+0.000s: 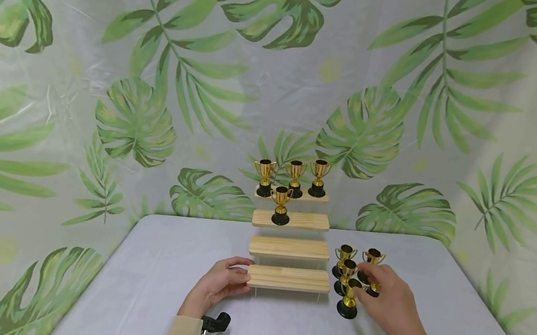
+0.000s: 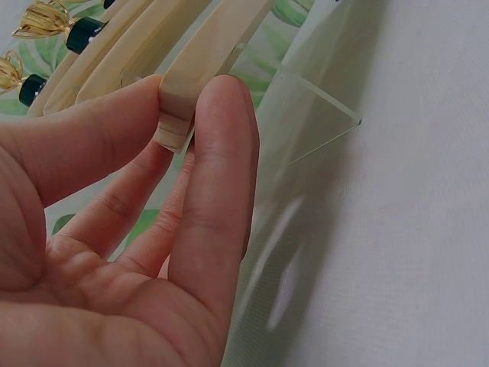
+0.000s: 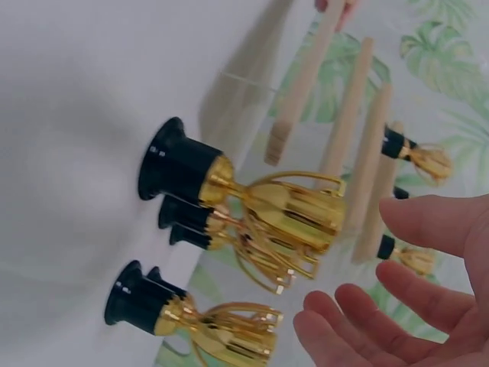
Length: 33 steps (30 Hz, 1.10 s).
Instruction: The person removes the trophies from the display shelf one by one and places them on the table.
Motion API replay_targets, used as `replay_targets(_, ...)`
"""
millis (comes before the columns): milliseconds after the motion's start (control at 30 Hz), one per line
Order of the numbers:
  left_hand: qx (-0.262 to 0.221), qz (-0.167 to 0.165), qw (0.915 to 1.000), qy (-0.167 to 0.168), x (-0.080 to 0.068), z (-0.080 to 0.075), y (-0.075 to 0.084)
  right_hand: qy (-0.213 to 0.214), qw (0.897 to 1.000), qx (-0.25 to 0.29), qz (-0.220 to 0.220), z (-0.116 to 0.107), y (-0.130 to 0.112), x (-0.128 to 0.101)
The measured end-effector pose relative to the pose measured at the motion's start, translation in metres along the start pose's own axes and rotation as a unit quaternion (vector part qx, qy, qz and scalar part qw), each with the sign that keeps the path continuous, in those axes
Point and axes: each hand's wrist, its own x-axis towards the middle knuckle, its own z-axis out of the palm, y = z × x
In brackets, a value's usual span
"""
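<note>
While my left hand (image 1: 218,284) pinches the end of the bottom step (image 1: 288,278) to steady the stand, my right hand (image 1: 386,301) hovers with relaxed fingers over the nearest trophy (image 1: 348,302), holding nothing. 4 trophies (image 1: 292,181) already sit up top, farther back.

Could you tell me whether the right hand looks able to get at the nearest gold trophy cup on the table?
Probably yes: the right hand hovers open beside the nearest gold plastic trophy cup with a black base, with nothing between them; the other cups stand behind it.
</note>
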Motion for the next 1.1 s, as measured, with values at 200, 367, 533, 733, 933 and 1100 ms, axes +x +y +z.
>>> replay_targets(200,0.0,-0.003,1.0,0.003,0.001,0.0,0.0,0.01,1.0,-0.004,0.001,-0.01,-0.006,0.006)
replay_targets(367,-0.001,0.001,1.0,-0.002,0.001,0.0,0.0,0.041,0.999,0.003,-0.02,-0.014,-0.011,0.011)
replay_targets(533,0.0,0.002,1.0,-0.001,0.0,0.001,0.0,0.053,0.998,0.019,-0.02,-0.017,-0.019,0.018)
replay_targets(733,-0.003,-0.001,1.0,0.0,0.001,0.0,0.0,0.068,0.996,0.046,-0.03,-0.02,-0.03,0.028)
replay_targets(933,-0.001,0.0,1.0,0.0,0.003,0.0,-0.001,0.081,0.995,0.046,-0.046,-0.019,-0.039,0.04)
replay_targets(1100,0.001,0.003,1.0,-0.003,0.003,-0.001,-0.001,0.082,0.993,0.073,-0.046,-0.018,-0.048,0.049)
